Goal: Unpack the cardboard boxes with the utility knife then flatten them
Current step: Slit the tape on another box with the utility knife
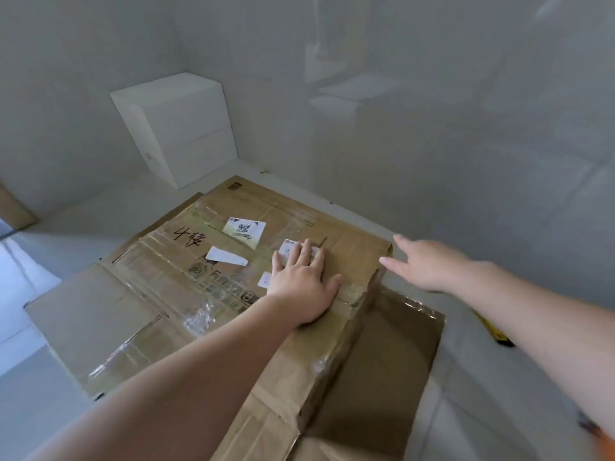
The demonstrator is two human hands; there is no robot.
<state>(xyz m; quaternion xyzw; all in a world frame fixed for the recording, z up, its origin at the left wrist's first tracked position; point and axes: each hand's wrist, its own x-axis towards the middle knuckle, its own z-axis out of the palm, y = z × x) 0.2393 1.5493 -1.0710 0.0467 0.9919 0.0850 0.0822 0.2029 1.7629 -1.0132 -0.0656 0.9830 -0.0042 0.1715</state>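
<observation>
Your left hand (301, 284) presses flat on the flattened cardboard box (186, 281) at frame centre — your right hand (429, 266) hovers open, empty, just beside its edge.

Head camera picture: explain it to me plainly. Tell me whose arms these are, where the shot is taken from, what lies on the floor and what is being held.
There is no machine here. A person wears a wide-angle camera on the head, so you look down along their own two bare arms. The left hand presses flat on a brown cardboard box that lies mostly flattened on the pale floor, its flaps spread out and its top covered in tape and white labels. The right hand hovers with fingers spread over the box's far right corner. Neither hand holds anything. A yellow and black tool, probably the utility knife, lies on the floor under the right forearm. A white box stands in the corner by the wall.
</observation>
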